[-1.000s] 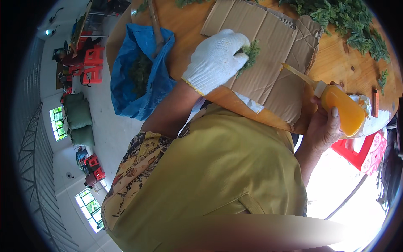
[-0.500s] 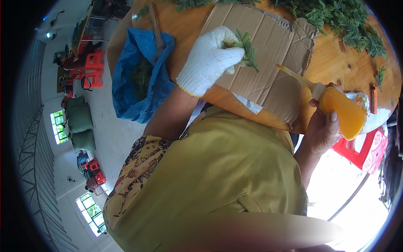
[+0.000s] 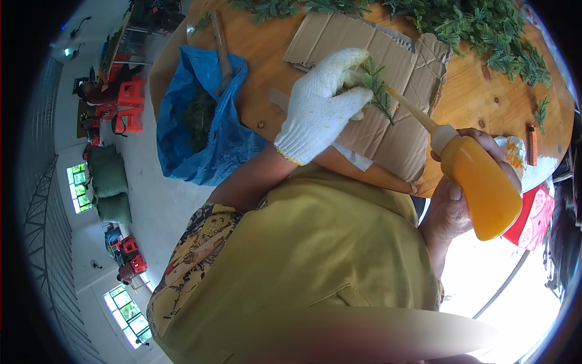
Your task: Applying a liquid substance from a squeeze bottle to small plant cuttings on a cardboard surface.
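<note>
My left hand (image 3: 321,103), in a white knitted glove, pinches a small green fir sprig (image 3: 378,92) above a flat piece of brown cardboard (image 3: 403,136). Bare fingers of my right hand (image 3: 456,200) wrap round a squeeze bottle (image 3: 484,185) of orange-yellow glue-like liquid. Its long tapered nozzle (image 3: 413,109) points up and left, and the tip is right beside the sprig; whether they touch I cannot tell.
A heap of green sprigs (image 3: 485,36) lies on the far right of the round wooden table (image 3: 473,97). At the left sits an open blue plastic bag (image 3: 173,145) with greenery inside. An orange stick-like item (image 3: 532,145) and a red stool (image 3: 533,218) are at the right.
My left hand has moved slightly right and nearer with the sprig. The bottle has come left, bringing its nozzle tip up to the sprig.
</note>
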A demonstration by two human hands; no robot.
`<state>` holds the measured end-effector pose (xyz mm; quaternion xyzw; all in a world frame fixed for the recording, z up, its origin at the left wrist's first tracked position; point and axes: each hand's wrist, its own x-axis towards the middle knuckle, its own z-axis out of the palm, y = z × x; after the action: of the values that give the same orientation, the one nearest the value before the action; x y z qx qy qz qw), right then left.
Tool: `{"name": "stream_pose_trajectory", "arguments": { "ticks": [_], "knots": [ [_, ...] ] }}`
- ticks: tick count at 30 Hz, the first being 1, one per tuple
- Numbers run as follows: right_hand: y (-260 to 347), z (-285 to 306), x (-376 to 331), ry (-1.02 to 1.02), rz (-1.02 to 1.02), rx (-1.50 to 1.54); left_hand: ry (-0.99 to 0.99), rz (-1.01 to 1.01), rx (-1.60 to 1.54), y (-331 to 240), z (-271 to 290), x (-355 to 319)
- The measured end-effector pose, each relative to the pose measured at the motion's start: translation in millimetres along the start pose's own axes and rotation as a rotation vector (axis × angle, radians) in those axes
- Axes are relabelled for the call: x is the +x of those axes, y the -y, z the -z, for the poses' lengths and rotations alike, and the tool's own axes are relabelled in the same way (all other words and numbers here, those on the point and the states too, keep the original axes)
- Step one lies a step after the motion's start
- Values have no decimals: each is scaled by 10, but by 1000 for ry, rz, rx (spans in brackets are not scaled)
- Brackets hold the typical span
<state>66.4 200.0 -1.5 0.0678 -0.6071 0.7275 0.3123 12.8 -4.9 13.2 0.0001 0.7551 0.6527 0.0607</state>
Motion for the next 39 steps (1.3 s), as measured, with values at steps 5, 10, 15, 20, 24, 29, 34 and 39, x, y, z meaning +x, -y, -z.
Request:
{"name": "stream_pose_trajectory", "arguments": {
  "ticks": [5, 10, 15, 20, 24, 29, 34, 39],
  "knots": [
    [-50, -61, 61, 26, 127, -129, 4, 1, -40, 18, -42, 4],
    [-125, -78, 42, -2, 155, -252, 22, 0, -17, 50, -50, -1],
    [-76, -86, 80, 29, 149, -319, 17, 10, -49, 70, -59, 18],
    [-56, -30, 87, 119, 113, -351, 30, 32, -56, 57, -54, 24],
    [-91, -37, 71, 118, 123, -306, 11, 29, -67, 104, -46, 53],
    [-185, 13, 36, 112, 163, -183, -5, 35, -81, 100, -37, 62],
    [-197, 34, -21, 142, 102, -181, -39, 50, -129, 130, -36, 79],
    [-227, 29, -21, 150, 137, -202, -48, 61, -128, 152, -26, 94]
  ]
}}
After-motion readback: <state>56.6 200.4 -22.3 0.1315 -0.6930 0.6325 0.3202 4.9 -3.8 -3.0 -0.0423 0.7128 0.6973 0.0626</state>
